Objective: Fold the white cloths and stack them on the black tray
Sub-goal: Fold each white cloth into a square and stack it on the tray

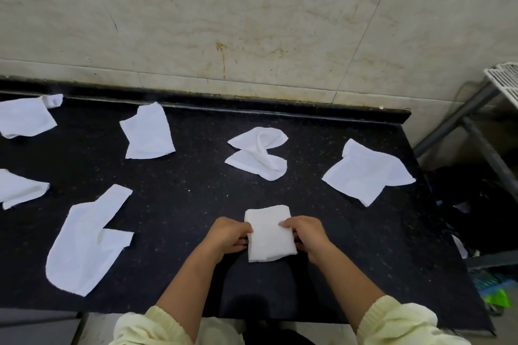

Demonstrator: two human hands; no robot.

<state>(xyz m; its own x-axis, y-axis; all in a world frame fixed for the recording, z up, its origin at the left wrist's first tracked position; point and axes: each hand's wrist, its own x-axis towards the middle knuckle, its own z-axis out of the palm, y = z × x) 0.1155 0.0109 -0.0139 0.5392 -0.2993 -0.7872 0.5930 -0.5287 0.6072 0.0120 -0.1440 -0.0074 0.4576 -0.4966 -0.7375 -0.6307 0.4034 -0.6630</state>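
Folded cloth (270, 234) lay at 6 o'clock on counter (182, 204). Left hand (228, 235) and right hand (305, 235) pinched its side edges, fingers curled. Tray not visible. Risk: uneven lift could slip the layers open. Loose cloths (148, 134) lay from 9 to 3 o'clock.

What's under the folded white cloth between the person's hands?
The folded cloth lies on the black counter, which shows all around it. The left hand and right hand grip its sides, some fingers seemingly tucked beneath. Anything directly underneath is covered.
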